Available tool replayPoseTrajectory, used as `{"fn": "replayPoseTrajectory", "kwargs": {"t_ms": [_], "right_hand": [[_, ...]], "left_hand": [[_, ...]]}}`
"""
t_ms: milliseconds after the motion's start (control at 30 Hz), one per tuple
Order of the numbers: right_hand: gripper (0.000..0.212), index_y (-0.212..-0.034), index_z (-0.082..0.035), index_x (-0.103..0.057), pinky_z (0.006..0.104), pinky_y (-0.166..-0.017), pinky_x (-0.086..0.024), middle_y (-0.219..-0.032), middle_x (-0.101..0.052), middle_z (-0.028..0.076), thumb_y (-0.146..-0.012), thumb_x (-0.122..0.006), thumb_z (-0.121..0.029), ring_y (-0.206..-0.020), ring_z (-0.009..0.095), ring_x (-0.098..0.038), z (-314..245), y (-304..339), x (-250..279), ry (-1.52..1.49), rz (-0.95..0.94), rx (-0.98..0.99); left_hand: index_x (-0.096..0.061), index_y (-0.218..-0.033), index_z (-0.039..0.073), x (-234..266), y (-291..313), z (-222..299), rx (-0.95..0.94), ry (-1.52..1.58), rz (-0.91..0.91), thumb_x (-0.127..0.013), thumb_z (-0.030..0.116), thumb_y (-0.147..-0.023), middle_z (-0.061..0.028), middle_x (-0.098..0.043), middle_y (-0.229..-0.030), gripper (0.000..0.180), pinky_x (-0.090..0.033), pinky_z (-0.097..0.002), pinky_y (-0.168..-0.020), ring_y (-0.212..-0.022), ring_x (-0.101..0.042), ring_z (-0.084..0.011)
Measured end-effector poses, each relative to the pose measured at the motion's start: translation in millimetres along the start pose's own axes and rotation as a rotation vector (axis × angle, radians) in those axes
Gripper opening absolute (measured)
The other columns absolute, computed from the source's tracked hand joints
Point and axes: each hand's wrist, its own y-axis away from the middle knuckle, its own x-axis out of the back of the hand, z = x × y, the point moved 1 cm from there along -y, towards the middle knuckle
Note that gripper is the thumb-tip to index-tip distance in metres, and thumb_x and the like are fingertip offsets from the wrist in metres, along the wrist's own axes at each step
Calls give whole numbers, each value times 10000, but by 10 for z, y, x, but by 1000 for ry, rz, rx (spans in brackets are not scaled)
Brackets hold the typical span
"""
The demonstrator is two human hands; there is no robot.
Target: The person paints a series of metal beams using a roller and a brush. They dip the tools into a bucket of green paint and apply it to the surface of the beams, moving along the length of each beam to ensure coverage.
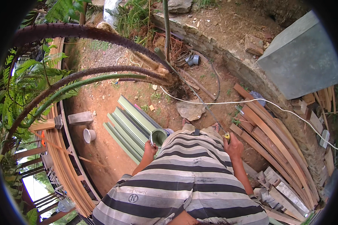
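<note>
My left hand (150, 148) is closed on the rim of a small round can (159, 137), whose inside looks grey-green. The can is beside my striped shirt, over the near end of some pale green metal channels (129, 123) lying on the dirt. On my other side, my right hand (234, 146) is wrapped round a yellow-handled tool (227, 136). A thin dark line runs from near the tool up toward the tree fern trunk; whether it belongs to the tool I cannot tell.
A white cable (251, 100) crosses ahead of me to the right. Curved fern stems (90, 33) arch across the left. Long planks (270, 138) are stacked at right, below a grey block (300, 60). A white bucket (89, 135) and a flat stone (190, 109) rest on the dirt.
</note>
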Motion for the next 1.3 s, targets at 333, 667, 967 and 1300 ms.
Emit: {"fn": "replayPoseTrajectory", "kwargs": {"t_ms": [333, 667, 967, 1300], "right_hand": [[262, -959, -74, -577, 512, -592, -498, -868, -675, 154, -800, -714, -231, -708, 409, -648, -8, -54, 23, 43, -31, -7], [264, -951, -73, -574, 506, -594, -502, -864, -675, 154, -800, -718, -235, -715, 405, -652, -38, -52, -8, 65, -45, -22], [261, -960, -69, -574, 501, -598, -505, -886, -683, 165, -815, -705, -242, -716, 411, -652, 10, 44, -6, 41, 0, -25], [277, -999, -65, -575, 512, -634, -505, -892, -681, 168, -820, -697, -238, -755, 413, -652, 7, 31, 24, 74, -46, -42]], "left_hand": [[-476, -957, 145, 12, -74, 1, -14, 14, -45, -506, 363, -922, -33, -534, -724, 223, -437, -342, -620, -536, -447, -140], [-455, -901, 144, -60, -27, 45, -11, -15, -53, -525, 376, -902, -40, -526, -720, 242, -434, -341, -595, -530, -437, -141], [-474, -908, 145, -57, -96, 64, -4, -10, -53, -511, 358, -911, -51, -530, -720, 217, -428, -346, -595, -514, -431, -147], [-492, -853, 143, -78, -90, 66, -11, 7, -21, -508, 349, -908, -45, -526, -668, 214, -432, -373, -602, -499, -419, -160]]}}
